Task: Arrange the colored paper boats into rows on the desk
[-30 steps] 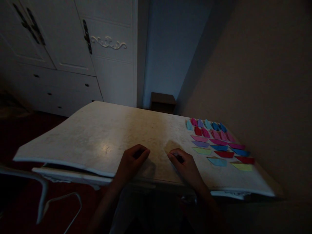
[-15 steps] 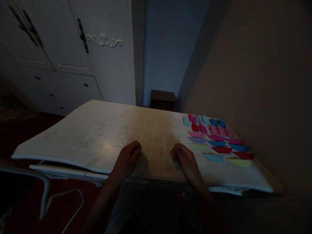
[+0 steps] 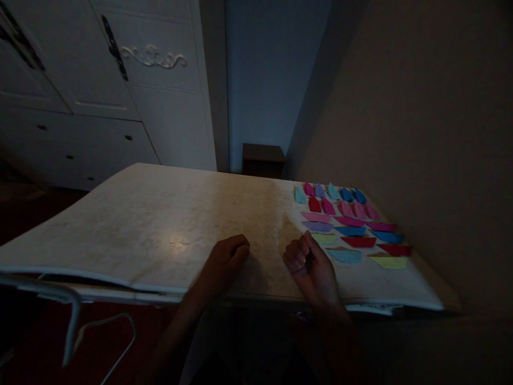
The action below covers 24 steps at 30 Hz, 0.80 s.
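My left hand (image 3: 227, 263) is curled into a loose fist near the front edge of the table, thumb against the fingers, with nothing visible in it. Across from it, my right hand (image 3: 311, 268) is turned partly palm up, its fingers folded in and nothing showing between them. Beside the right hand lie folded paper boats in rows. Closest to it are a pale green flat paper boat (image 3: 324, 238) and a light blue one (image 3: 344, 255). Farther back, several fuller folded pieces stand close together, among them a red one (image 3: 315, 204) and a pink one (image 3: 345, 209).
The pale table (image 3: 168, 208) has a raised, wavy front edge at left. A wall (image 3: 420, 133) runs along its right side. White cabinets (image 3: 172, 117) and a small brown stand (image 3: 263, 153) are behind. A bent white metal frame (image 3: 74, 326) is at lower left.
My right hand has rolled over so its curled fingers and palm side now show. My left hand has shifted slightly right. The view has tilted a little; the paper boats keep their arrangement.
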{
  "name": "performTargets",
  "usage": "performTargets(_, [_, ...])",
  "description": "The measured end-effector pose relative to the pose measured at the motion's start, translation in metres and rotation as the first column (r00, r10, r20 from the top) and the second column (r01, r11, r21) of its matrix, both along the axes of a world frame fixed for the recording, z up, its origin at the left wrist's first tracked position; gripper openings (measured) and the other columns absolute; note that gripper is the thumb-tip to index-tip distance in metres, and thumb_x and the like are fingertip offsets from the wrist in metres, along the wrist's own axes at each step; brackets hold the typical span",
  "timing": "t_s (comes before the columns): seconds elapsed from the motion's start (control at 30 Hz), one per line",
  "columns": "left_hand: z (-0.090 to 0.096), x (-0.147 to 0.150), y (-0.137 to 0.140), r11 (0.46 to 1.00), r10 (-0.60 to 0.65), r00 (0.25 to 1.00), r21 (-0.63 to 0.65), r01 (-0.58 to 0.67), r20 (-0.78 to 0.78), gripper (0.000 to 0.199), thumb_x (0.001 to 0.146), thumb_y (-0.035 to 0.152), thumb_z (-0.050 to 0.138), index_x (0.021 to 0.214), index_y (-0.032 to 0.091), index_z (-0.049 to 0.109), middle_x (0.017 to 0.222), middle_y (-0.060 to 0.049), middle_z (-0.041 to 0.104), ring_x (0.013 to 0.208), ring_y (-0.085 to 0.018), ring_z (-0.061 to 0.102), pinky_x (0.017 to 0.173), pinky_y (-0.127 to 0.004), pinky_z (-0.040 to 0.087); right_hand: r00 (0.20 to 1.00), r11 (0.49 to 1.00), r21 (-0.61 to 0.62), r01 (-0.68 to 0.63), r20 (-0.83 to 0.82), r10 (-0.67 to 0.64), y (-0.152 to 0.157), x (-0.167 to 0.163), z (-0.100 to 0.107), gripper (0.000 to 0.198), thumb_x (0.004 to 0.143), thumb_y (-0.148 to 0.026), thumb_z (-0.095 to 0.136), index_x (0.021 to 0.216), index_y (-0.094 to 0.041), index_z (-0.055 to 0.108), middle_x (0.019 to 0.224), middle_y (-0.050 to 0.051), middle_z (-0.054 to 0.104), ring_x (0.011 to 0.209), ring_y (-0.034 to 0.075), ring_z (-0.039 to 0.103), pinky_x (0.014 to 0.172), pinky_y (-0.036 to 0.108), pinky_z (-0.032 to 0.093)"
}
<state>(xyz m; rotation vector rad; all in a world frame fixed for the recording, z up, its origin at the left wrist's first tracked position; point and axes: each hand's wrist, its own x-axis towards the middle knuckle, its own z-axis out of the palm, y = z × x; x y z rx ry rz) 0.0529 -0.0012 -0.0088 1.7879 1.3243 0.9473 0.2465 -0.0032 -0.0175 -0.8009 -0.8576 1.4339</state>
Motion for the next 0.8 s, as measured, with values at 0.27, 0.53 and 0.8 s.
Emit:
performTargets(0.27, [0.001,0.015,-0.003,1.0,0.002,1.0,0.009,-0.002,0.005,0.026,0.086,0.032,0.045,0.068,0.019,0.06,0.066,-0.001,0.061,0.064,-0.015,0.056,0.059,-0.026,0.042,0.999,1.0,0.012,-0.018,0.028,0.017,-0.002,0.0,-0.003,0.045,0.09,-0.054,0.052,0.06,-0.023,0.036,0.053,-0.006,0.028,0.047,0.011,0.026,0.045,0.026,0.029])
performTargets(0.53, [-0.006,0.024,-0.003,0.991,-0.05,0.997,0.124,0.041,0.067,0.017,0.087,0.029,0.057,0.087,0.02,0.072,0.081,-0.002,0.072,0.073,-0.015,0.065,0.068,-0.026,0.05,0.996,0.998,-0.023,-0.053,0.072,0.054,-0.01,-0.004,-0.007,0.029,0.088,-0.045,0.06,0.074,-0.02,0.065,0.072,0.003,0.06,0.067,0.016,0.056,0.065,0.029,0.047])
performTargets(0.8, [-0.015,0.009,-0.009,0.998,-0.039,0.994,0.057,0.033,0.098,0.019,0.09,0.031,0.056,0.095,0.025,0.074,0.091,-0.002,0.076,0.081,-0.017,0.071,0.075,-0.029,0.057,0.967,0.988,0.007,-0.152,0.208,0.147,-0.008,-0.008,-0.01,0.025,0.085,-0.045,0.065,0.09,-0.021,0.071,0.085,0.005,0.069,0.079,0.018,0.063,0.075,0.031,0.049])
